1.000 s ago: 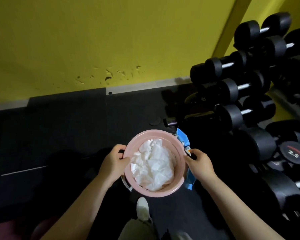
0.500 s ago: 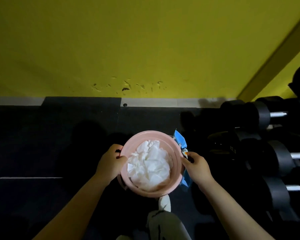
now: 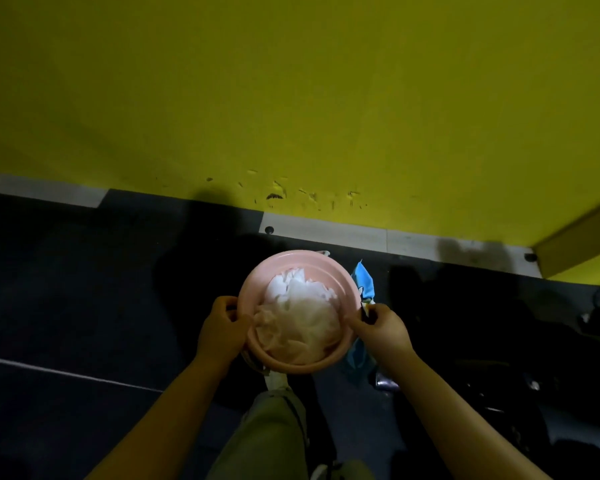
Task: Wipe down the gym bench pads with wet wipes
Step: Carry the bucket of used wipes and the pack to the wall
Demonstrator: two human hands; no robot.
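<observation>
**gymrat_42:** ok so what's the person holding? I'm standing right here and it's kinda dim.

**benchfan:** pink bucket point(image 3: 293, 365), round, carried out in front at about waist height. Left hand point(image 3: 219, 332) grips the rim on its side, fingers curled over the edge. Right hand point(image 3: 383, 329) is on the opposite rim and it's also pinching a blue wet wipes pack point(image 3: 363, 289) against the outside of the bucket. So hands are apart, one each side, both clamped on.

**gymrat_42:** and the wipes themselves?

**benchfan:** crumpled white wipes point(image 3: 298, 317) piled inside the bucket, filling most of it. The pack hangs down along the bucket's right side.

**gymrat_42:** where are they standing?

**benchfan:** dark rubber floor point(image 3: 66, 289), facing the yellow wall point(image 3: 291, 98) with scuff marks low down near the pale baseboard point(image 3: 326, 233). Dark gear off to the right, too murky to tell what. Olive trouser leg point(image 3: 271, 431) under the bucket.
</observation>
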